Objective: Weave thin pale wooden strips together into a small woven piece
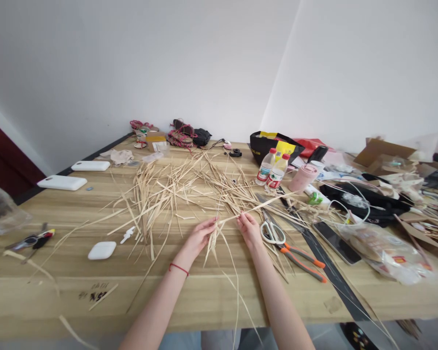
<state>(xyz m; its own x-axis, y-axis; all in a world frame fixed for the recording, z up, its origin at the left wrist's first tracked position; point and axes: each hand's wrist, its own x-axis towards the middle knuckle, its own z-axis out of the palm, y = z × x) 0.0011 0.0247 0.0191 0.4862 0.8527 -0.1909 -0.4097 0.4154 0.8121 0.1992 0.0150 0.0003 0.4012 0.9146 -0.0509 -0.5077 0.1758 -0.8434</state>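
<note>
Both my hands reach out over a wooden table point(204, 291) strewn with pale straw strips point(175, 192). My left hand point(200, 236), with a red string on the wrist, pinches a small bundle of strips whose loose ends hang down toward me. My right hand point(248, 228) is closed on a long strip that runs up and right toward the bottles. The two hands are a palm's width apart, joined by the straw between them.
White-handled scissors point(273, 232) and orange-handled pliers point(301, 257) lie right of my right hand. Two water bottles point(272, 171), a pink cup point(302, 178), a phone point(336, 241), plastic bags and clutter fill the right side. An earbud case point(101, 250) and white power banks point(62, 182) sit left.
</note>
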